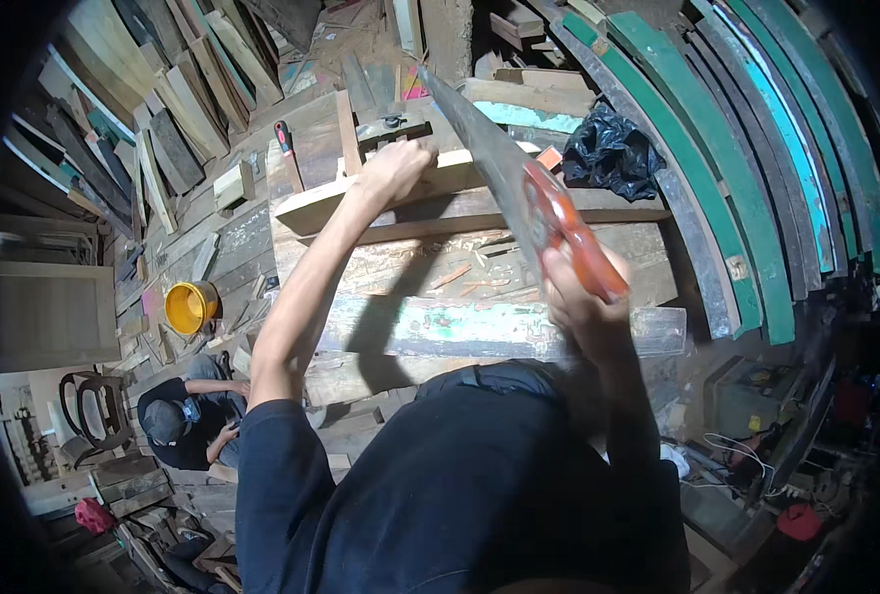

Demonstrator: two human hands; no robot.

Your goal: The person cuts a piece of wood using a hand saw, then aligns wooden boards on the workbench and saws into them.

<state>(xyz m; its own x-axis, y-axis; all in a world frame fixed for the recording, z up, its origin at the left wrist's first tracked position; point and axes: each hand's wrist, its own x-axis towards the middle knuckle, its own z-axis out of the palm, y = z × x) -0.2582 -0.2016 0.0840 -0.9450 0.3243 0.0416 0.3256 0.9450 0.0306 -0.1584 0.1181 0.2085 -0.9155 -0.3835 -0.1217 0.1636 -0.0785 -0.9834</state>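
My right hand is wrapped round the reddish-orange handle of a handsaw. Its long grey blade points up and away to the left and passes in front of a wooden board in this view. Whether the teeth touch the wood I cannot tell. My left hand is closed over the upper edge of that board, which lies across the workbench. Just beyond the left hand is a dark metal-and-wood tool, partly hidden. The bench's worn planks carry wood shavings and small offcuts.
A red-handled screwdriver lies at the bench's left. A black plastic bag sits at the far right, beside long green-painted boards. On the floor to the left are a yellow bucket and a seated person. Planks lean at the back left.
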